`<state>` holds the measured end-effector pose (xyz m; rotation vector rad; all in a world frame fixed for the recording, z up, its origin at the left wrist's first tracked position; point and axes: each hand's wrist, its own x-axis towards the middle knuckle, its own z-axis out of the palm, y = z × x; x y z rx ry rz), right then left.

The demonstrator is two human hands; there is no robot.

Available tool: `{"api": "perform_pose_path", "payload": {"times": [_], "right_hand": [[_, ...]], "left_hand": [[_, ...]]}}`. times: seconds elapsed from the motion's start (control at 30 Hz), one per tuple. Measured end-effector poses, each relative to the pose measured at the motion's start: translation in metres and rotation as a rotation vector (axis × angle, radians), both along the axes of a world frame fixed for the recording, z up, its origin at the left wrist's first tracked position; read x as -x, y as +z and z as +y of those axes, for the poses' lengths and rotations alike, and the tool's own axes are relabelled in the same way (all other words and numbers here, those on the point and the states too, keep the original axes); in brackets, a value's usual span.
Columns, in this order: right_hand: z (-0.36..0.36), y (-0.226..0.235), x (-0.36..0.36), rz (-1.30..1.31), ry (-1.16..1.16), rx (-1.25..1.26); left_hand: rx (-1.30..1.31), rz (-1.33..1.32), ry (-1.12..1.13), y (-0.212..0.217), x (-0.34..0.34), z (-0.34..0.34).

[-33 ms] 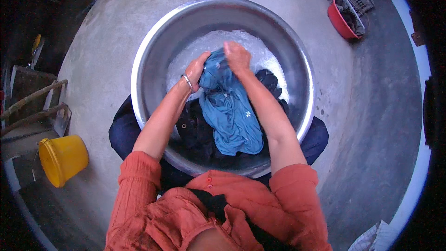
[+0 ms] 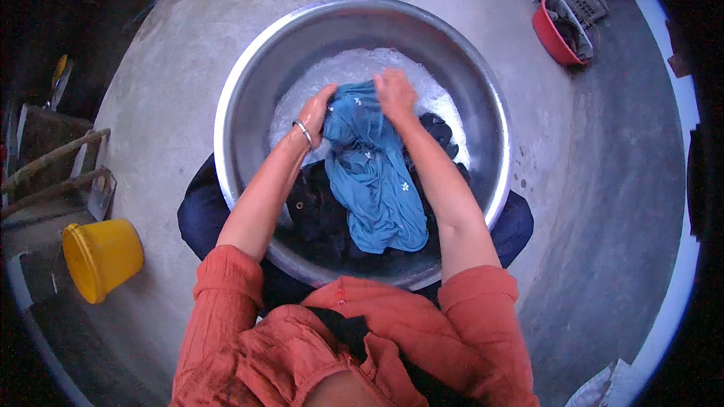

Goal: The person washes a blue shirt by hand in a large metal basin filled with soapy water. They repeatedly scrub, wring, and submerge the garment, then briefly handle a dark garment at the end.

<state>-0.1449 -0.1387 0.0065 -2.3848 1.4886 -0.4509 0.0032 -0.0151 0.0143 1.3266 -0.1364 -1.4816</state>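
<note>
Both forearms come in from the lower edge and converge toward the middle of the metal basin; elbows out, wrists close together at the far end of the blue cloth. Left hand is curled shut on the cloth's upper left corner, knuckles up, a thin metal bangle at the wrist; right hand is pressed down palm-first on the cloth's top edge, fingers bent over it and gripping, fingertips hidden in the fabric.

Blue cloth sits mid-basin, bunched at the top under both hands; long axis runs from the hands back toward the person, tilted a bit to the right, loose end draped near the basin's near rim. It lies over dark clothes heaped in the near half; foamy water shows in the far half.

Basin rim closes the hands in on all sides; most free room is the foam area ahead of the hands. Outside on the concrete floor: yellow bucket at left, well apart; red tub at upper right, well apart.
</note>
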Motion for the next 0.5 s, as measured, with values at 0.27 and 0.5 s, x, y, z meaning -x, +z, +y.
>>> {"api": "perform_pose_path", "payload": {"times": [0.27, 0.5], "right_hand": [[0.037, -0.005, -0.003, -0.116, 0.091, -0.222], [0.14, 0.068, -0.063, -0.66, 0.503, -0.018]], "left_hand": [[-0.097, 0.106, -0.031, 0.003, 0.003, 0.012], [0.543, 0.824, -0.258, -0.063, -0.04, 0.021]]}}
